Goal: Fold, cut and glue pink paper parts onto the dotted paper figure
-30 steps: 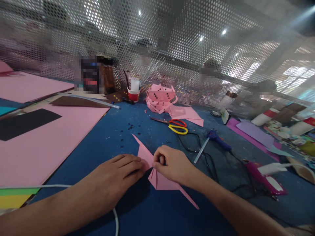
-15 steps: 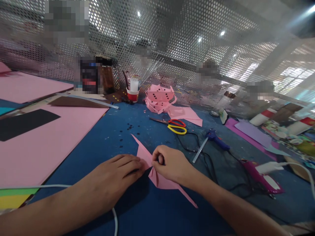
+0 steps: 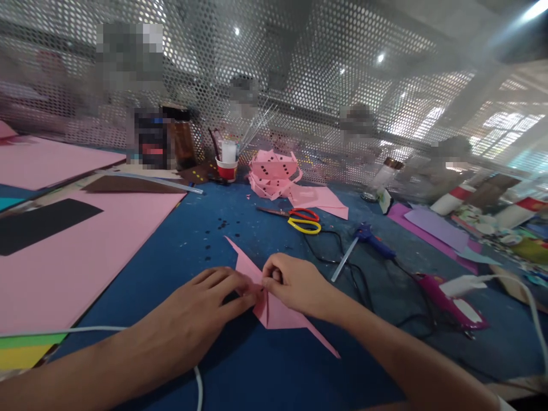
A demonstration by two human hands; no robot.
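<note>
A pink paper cut-out [image 3: 285, 315] with long pointed ends lies slantwise on the blue tabletop, a crease running through its middle. My left hand [image 3: 208, 299] holds its left side, with the fingers on the paper and the thumb tip near the centre. Thumb and forefinger of my right hand [image 3: 297, 282] are pinched together on the paper's middle, the other fingers curled. A tiny dark speck shows between the two hands; whether it is a paper dot I cannot tell. The hands cover part of the cut-out.
Scissors [image 3: 305, 221], a blue glue gun [image 3: 374, 242] with its cord and a magenta power strip [image 3: 456, 299] lie to the right. Behind stand a dotted pink paper construction [image 3: 274, 174] and a red-and-white cup [image 3: 226, 170]. Large pink sheets [image 3: 107, 251] cover the left.
My left thumb and fingers have shifted slightly toward the cut-out's centre. The right hand keeps its pinch there, and the lower flap lies flatter. The whole view has shifted a little.
</note>
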